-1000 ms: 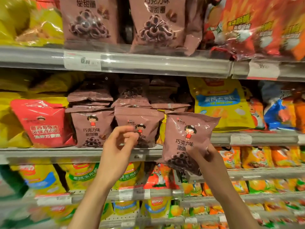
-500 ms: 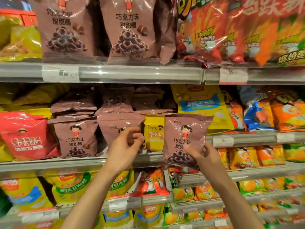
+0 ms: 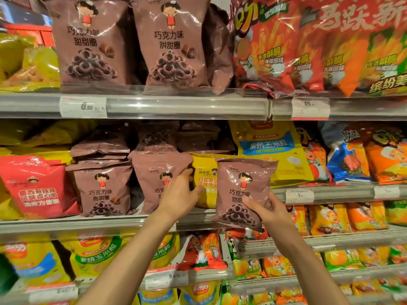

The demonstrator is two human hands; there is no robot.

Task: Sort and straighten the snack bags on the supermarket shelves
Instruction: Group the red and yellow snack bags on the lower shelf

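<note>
I hold a small brown chocolate-ring snack bag (image 3: 242,186) upright in front of the middle shelf (image 3: 88,224); my right hand (image 3: 272,209) grips its lower right edge. Behind it on that shelf stands a yellow snack bag (image 3: 204,180), partly hidden. My left hand (image 3: 180,192) pinches the yellow bag's left edge, thumb on its front, right beside another brown ring bag (image 3: 157,179). A further brown ring bag (image 3: 102,190) stands to the left, with more lying stacked behind.
A red bag (image 3: 37,188) stands at the middle shelf's left, a big yellow corn bag (image 3: 271,148) and orange bags (image 3: 385,157) at its right. Large brown ring bags (image 3: 171,45) and red-orange bags fill the top shelf. Lower shelves hold more snack bags.
The view has moved closer and tilted up. My left hand shifted right from the brown bag's edge onto the yellow bag. My right hand keeps its brown bag, now more upright.
</note>
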